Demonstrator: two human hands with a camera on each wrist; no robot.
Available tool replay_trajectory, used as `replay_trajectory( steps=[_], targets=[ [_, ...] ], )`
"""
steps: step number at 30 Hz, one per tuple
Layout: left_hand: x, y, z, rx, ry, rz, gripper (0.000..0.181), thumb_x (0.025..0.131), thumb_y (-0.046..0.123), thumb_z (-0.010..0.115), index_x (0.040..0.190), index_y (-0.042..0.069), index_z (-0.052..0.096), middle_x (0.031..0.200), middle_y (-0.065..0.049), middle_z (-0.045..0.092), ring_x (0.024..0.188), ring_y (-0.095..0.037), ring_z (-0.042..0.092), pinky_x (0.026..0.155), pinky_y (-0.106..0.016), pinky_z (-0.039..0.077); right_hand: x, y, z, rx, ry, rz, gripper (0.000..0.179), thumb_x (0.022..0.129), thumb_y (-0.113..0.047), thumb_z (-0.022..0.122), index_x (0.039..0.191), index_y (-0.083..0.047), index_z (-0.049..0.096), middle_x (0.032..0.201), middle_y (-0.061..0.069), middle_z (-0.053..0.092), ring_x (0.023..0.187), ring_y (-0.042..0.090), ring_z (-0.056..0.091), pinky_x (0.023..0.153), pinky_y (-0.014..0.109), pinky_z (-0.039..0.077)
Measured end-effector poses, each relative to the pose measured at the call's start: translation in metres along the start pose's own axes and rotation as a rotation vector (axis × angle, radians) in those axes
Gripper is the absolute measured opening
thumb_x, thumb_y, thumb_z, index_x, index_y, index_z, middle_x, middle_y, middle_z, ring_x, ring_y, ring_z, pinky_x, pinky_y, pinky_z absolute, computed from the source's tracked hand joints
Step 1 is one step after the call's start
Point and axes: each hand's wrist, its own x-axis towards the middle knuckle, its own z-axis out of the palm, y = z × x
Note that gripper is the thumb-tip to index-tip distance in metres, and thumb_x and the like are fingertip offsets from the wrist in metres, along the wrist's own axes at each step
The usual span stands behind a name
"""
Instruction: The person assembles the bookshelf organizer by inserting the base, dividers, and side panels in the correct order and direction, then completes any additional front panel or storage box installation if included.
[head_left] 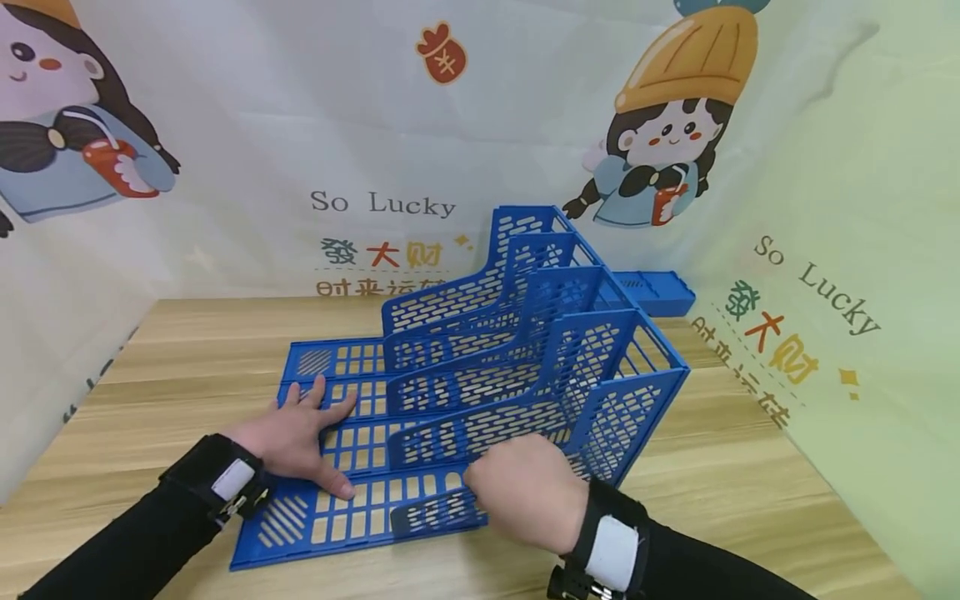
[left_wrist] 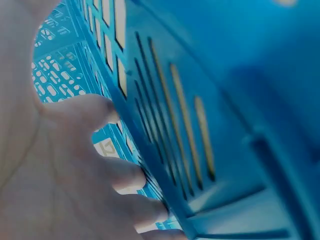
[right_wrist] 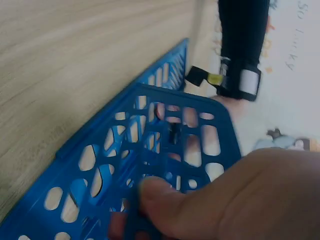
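Note:
A blue plastic file rack with several upright perforated dividers stands on the table, its slotted base reaching out to the left. My left hand rests on that base, fingers spread. In the left wrist view, the fingertips touch a ridge beside the slots. With my right hand I grip the nearest side panel, low at the front of the rack. The thumb lies over the panel's face in the right wrist view, and fingertips show partly through its holes. The lower right part of this panel is hidden behind the right hand.
Behind the rack, at the right, lies another blue plastic piece, partly covered by it. The wood-grain table ends at a printed cloth backdrop on the back and both sides.

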Motion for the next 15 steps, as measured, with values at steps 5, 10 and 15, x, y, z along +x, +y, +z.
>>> replay_trajectory(
  steps=[5,10,15],
  targets=[
    [0.001,0.001,0.001,0.006,-0.001,-0.018,0.138,0.069,0.073,0.094,0.174,0.009,0.030,0.174,-0.047,0.006,0.152,-0.082,0.002,0.119,-0.092,0.015,0.010,-0.016,0.002,-0.067,0.054,-0.033,0.043,0.082,-0.014,0.084,0.062,-0.028,0.048,0.055,-0.014,0.032,0.051,0.004,0.024,0.038,0.020,0.023],
    [-0.001,-0.004,0.001,-0.017,-0.006,-0.016,0.138,0.070,0.072,0.094,0.174,0.009,0.029,0.174,-0.047,0.004,0.153,-0.081,-0.001,0.120,-0.092,0.009,0.010,-0.016,-0.006,0.001,0.061,-0.092,0.016,0.092,-0.026,0.088,0.087,-0.025,0.073,0.071,-0.014,0.065,0.059,0.000,0.053,0.048,0.020,0.045],
    [-0.008,-0.015,0.003,-0.079,0.021,0.017,0.135,0.073,0.071,0.093,0.173,0.005,0.031,0.175,-0.045,0.006,0.156,-0.077,-0.001,0.122,-0.090,0.008,-0.025,0.012,-0.042,0.366,0.388,-0.233,0.032,0.104,-0.029,0.078,0.131,-0.014,0.073,0.123,-0.003,0.079,0.112,0.011,0.074,0.100,0.027,0.061]
  ],
)
